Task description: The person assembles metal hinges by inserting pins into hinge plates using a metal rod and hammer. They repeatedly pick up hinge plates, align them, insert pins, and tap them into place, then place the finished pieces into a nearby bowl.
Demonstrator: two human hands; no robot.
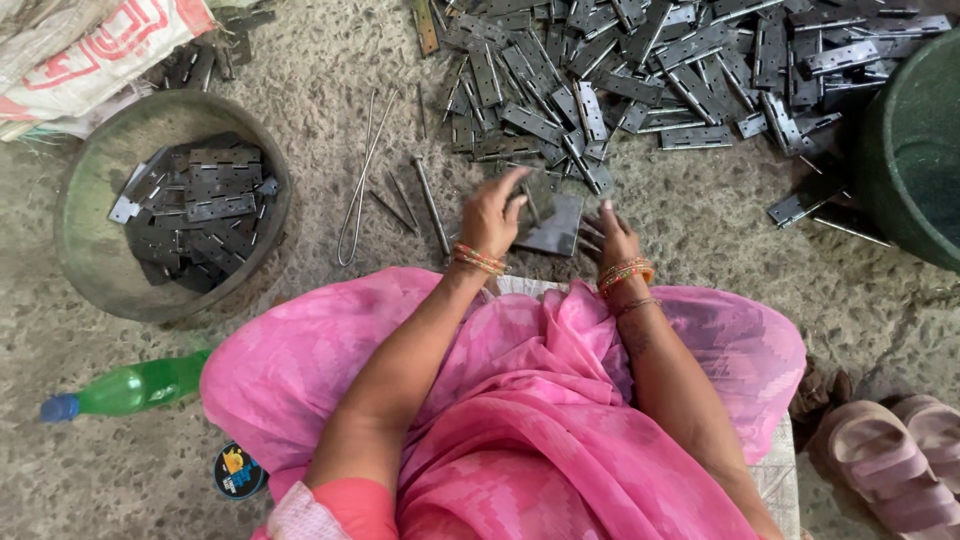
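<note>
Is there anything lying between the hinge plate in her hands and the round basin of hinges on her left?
Yes. Between the hinge plate and the basin, several long pins and a bent wire loop lie on the floor; the left hand is also on that side.

A big pile of hinges (660, 70) lies on the floor (320, 60) ahead. A bowl (85, 250) with hinges sits left. A bottle (130, 388) lies below the bowl. Sandals (895, 460) sit right.

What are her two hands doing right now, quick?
Left hand: fingers curled on the flat metal plate.
Right hand: fingers spread, touching the same plate's edge.
</note>
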